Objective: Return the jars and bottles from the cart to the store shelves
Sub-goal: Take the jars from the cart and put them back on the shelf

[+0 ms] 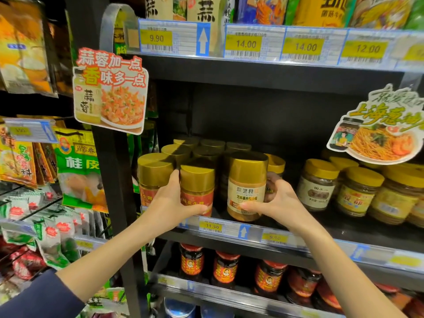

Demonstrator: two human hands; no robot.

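Observation:
On the middle shelf stand several gold-lidded jars. My left hand grips a red-labelled jar at the shelf's front, thumb up its left side. My right hand holds a cream-labelled jar just to the right of it, thumb across the label's bottom, fingers around its far side. Both jars are upright at the shelf's front edge; whether they rest on it I cannot tell. Another red-labelled jar stands to the left, more gold lids behind. No cart is in view.
Yellow-lidded jars fill the shelf's right part. Red-lidded chili jars line the shelf below. Price tags run along the upper shelf edge. Paper adverts stick out at left and right. Spice packets hang at the left.

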